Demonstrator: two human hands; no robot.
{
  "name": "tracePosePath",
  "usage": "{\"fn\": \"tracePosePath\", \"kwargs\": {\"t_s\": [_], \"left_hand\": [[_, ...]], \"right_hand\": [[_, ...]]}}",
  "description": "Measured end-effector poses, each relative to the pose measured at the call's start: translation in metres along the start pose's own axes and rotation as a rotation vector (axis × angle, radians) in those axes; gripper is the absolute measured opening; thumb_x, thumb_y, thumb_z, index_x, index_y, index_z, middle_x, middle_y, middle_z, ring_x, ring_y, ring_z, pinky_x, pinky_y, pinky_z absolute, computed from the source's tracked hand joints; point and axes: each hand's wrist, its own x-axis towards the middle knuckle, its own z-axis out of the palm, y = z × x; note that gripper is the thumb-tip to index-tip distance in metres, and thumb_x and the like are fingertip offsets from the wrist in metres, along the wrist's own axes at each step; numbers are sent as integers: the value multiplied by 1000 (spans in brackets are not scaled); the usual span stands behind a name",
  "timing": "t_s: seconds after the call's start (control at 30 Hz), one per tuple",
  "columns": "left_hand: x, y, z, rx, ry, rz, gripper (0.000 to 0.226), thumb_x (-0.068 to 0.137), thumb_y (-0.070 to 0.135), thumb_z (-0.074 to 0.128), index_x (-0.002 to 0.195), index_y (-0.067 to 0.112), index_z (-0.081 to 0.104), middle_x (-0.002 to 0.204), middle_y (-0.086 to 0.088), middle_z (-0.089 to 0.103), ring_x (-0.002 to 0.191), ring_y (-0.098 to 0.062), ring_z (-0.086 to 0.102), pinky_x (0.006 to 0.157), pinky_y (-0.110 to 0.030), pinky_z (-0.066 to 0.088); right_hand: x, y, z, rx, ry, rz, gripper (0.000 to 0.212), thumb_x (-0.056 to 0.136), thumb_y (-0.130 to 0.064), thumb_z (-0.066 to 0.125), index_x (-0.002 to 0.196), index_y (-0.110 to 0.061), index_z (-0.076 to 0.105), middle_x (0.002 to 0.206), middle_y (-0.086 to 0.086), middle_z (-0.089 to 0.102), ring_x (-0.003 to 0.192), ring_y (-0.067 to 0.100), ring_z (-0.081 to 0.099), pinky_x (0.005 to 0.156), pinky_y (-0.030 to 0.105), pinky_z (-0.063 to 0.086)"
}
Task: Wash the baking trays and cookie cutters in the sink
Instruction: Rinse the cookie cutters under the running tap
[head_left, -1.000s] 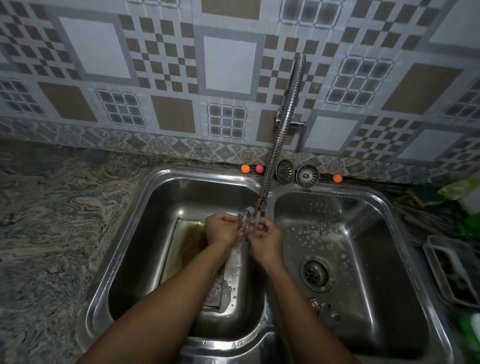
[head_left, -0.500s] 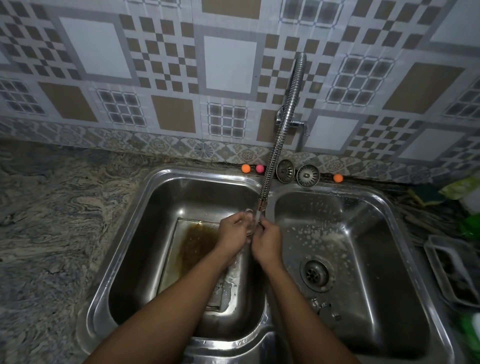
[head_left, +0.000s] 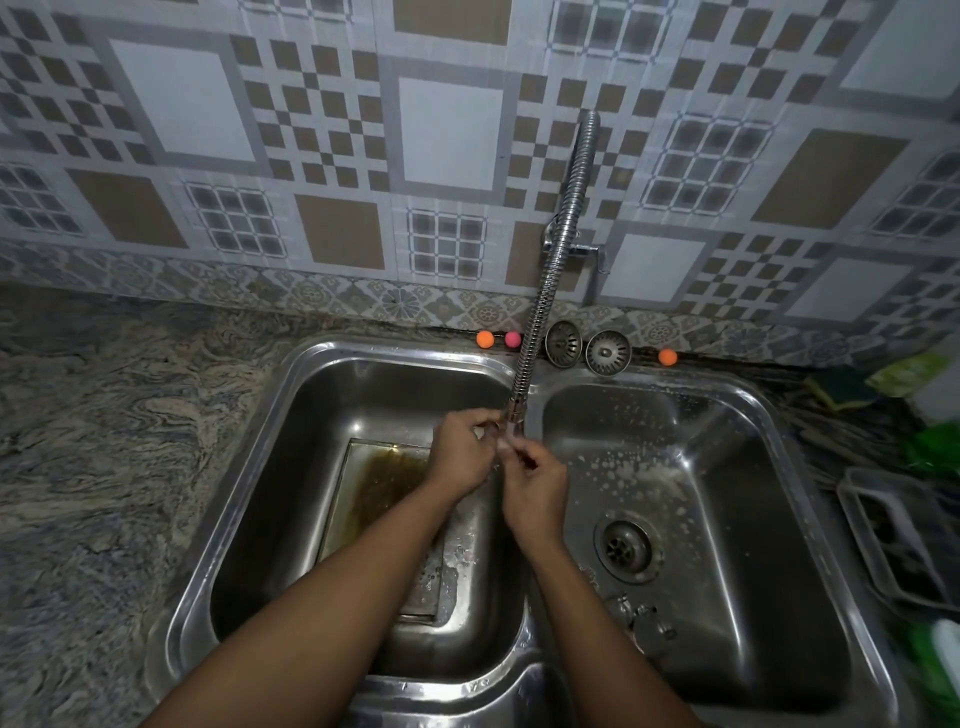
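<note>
One small piece (head_left: 501, 437), probably a cutter, is pinched in both grips, left hand (head_left: 460, 460) and right hand (head_left: 536, 493); the stained tray (head_left: 382, 480) looks unwashed

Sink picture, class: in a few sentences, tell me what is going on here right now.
A person stands at a double sink. The left hand and right hand hold a small thing, too blurred to name, together under the end of the tap hose. A brown-stained baking tray lies in the left basin. The right basin has suds around its drain.
</note>
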Motion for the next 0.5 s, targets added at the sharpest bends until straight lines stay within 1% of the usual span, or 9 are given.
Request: {"fn": "tracePosePath", "kwargs": {"t_s": [0.03,0.1,0.17,0.23,0.27,0.33,0.37,0.43,0.5], "left_hand": [[1,3,0,18,8,8,16,85,3,67,85,15,77,77,4,71,59,2,57,55,-9,42],[1,4,-1,98,6,44,24,83,5,69,69,24,72,66,8,67,60,-4,58,52,-13,40],[-1,2,2,181,-63,85,28,87,7,64,65,22,70,61,7,66,59,-9,61,52,-18,45],[-2,1,1,159,-155,108,22,91,6,61,77,14,76,67,3,70,60,-9,64,58,-24,53],[-2,1,-1,83,-201,90,20,91,5,61,84,14,77,69,4,71,62,-9,64,62,-26,55],[-5,4,-4,-212,-291,-33,20,92,1,62,100,16,73,74,5,72,69,-10,66,67,-30,55],[-7,5,-5,-329,-281,-104,23,91,-2,62,106,13,71,75,6,73,70,-8,67,65,-27,56],[-9,1,-7,-393,-148,-187,21,89,-4,64,103,11,72,74,5,75,67,-6,68,62,-20,54],[-10,-7,-10,-386,-40,-206,13,91,4,67,95,14,75,82,-5,76,65,-12,68,60,-24,54]], "right_hand": [[0,1,-2,38,7,24,6,90,-8,67,92,-8,73,87,3,72,79,4,67,71,12,49],[-1,2,-3,70,15,58,10,90,-11,68,88,-3,72,82,7,72,72,4,66,66,13,49],[4,4,-2,62,56,106,15,91,-15,68,86,0,70,77,8,71,64,1,62,60,14,47],[11,4,-1,47,82,130,15,92,-15,66,87,-1,71,76,7,71,59,-4,59,58,15,46],[13,3,-1,46,85,141,14,92,-14,65,88,-2,72,75,6,71,57,-6,58,58,16,45],[15,2,1,57,113,184,16,94,-17,64,90,-6,74,70,1,68,53,-6,55,55,16,43],[16,1,1,78,131,219,18,95,-18,62,91,-6,75,66,0,66,50,-4,52,52,16,42],[17,-10,3,291,96,381,19,97,-15,58,98,-2,72,68,4,64,48,2,50,46,17,41],[15,-25,6,547,2,558,16,98,-10,55,105,-2,67,75,8,66,49,8,55,43,18,44]]}}
